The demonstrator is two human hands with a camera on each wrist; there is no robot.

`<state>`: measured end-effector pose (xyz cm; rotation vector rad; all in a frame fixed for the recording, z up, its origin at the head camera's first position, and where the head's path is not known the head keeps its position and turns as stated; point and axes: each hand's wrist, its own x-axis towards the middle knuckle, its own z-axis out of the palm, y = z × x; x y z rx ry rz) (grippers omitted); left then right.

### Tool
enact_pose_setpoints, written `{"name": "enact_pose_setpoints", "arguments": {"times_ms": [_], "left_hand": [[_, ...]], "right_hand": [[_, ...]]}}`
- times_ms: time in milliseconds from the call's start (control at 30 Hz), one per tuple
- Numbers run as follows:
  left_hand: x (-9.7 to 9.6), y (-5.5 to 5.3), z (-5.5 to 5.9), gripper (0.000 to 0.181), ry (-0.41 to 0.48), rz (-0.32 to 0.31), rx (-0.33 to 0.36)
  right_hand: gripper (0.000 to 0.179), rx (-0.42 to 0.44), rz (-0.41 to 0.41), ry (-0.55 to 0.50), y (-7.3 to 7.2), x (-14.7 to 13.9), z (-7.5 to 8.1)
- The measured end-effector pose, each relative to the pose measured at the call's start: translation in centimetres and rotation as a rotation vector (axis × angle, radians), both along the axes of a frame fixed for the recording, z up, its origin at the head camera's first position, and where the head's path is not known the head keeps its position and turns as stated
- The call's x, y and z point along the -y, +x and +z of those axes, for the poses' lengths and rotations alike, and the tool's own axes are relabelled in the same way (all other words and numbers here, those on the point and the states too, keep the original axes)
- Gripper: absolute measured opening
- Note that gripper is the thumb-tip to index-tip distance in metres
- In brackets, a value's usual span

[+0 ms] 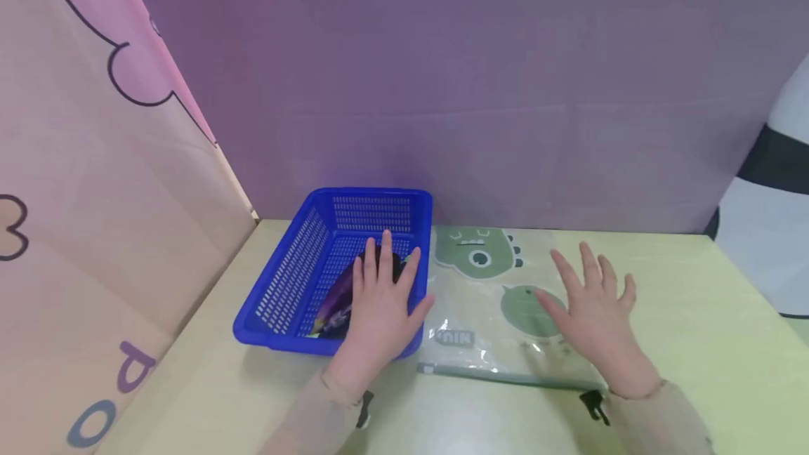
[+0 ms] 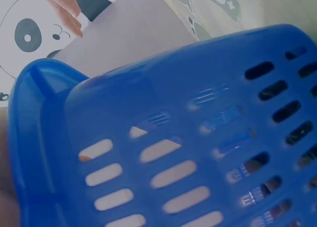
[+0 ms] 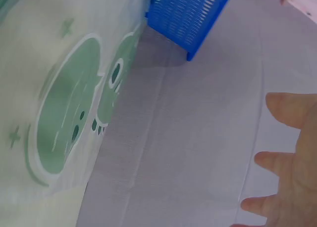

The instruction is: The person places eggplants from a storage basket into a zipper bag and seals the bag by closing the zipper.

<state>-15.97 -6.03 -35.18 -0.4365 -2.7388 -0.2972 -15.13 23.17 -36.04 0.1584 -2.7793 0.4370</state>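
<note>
My left hand is held with fingers spread over the right side of a blue plastic basket. Inside the basket lies a dark purple package, partly hidden behind that hand. To the right, my right hand hovers with spread fingers over a clear zip bag printed with green cartoon figures, and holds nothing. The bag lies flat beside the basket, its zip strip toward me. In the left wrist view the slotted basket wall fills most of the picture. The right wrist view shows the right fingers extended.
The pale yellow table meets a purple-grey cloth backdrop behind the basket and bag. A printed pinkish cloth hangs along the left side. A white and black panel stands at the right edge.
</note>
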Motion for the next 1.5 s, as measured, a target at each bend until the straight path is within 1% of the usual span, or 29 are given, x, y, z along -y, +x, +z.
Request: {"name": "enact_pose_setpoints", "arguments": {"times_ms": [100, 233, 367, 433, 533, 667, 733, 833, 933, 1133, 1200, 1267, 1333, 1433, 1500], "left_hand": [[-0.2, 0.2, 0.4, 0.066, -0.026, -0.041, -0.003], [-0.6, 0.5, 0.7, 0.066, -0.054, -0.089, 0.004], [-1.3, 0.9, 0.6, 0.063, -0.088, -0.135, -0.009], [-1.7, 1.1, 0.4, 0.061, -0.114, -0.169, -0.025], [-2.3, 1.5, 0.2, 0.059, -0.138, -0.208, -0.017], [-3.1, 1.8, -0.2, 0.056, -0.159, -0.222, 0.016], [-3.6, 1.9, -0.5, 0.055, -0.188, -0.242, 0.02], [-4.3, 2.2, -1.0, 0.054, -0.239, -0.297, 0.028], [-5.0, 2.4, -1.8, 0.052, -0.284, -0.349, 0.037], [-6.3, 2.8, -3.1, 0.042, -0.342, -0.404, 0.052], [-6.6, 2.8, -3.5, 0.038, -0.358, -0.407, 0.07], [-6.8, 2.8, -3.8, 0.034, -0.376, -0.398, 0.091], [-6.9, 2.8, -4.1, 0.032, -0.381, -0.381, 0.131], [-7.1, 2.7, -4.5, 0.029, -0.374, -0.356, 0.196], [-7.1, 2.5, -4.8, 0.028, -0.363, -0.342, 0.244]], "right_hand": [[0.065, -0.055, 0.044, 0.011, 0.0, 0.0, -0.1], [0.062, -0.099, 0.092, 0.035, 0.1, 0.0, -0.2], [0.059, -0.129, 0.15, 0.073, 0.2, -0.1, -0.2], [0.058, -0.123, 0.185, 0.086, 0.2, -0.1, -0.3], [0.057, -0.082, 0.232, 0.102, 0.1, -0.3, -0.6], [0.055, -0.03, 0.27, 0.104, 0.1, -0.5, -1.3], [0.054, -0.014, 0.275, 0.103, 0.2, -0.6, -1.6], [0.05, 0.01, 0.281, 0.098, 0.2, -0.6, -2.0], [0.045, 0.055, 0.282, 0.097, 0.2, -0.6, -2.4], [0.038, 0.145, 0.278, 0.061, 0.0, -0.7, -3.2], [0.036, 0.161, 0.28, 0.053, -0.1, -0.8, -3.5], [0.036, 0.179, 0.29, 0.058, -0.2, -0.9, -3.7], [0.036, 0.205, 0.297, 0.043, -0.3, -0.9, -4.0], [0.033, 0.259, 0.335, 0.024, -0.3, -1.1, -4.4], [0.029, 0.286, 0.384, 0.024, -0.2, -1.2, -4.7]]}}
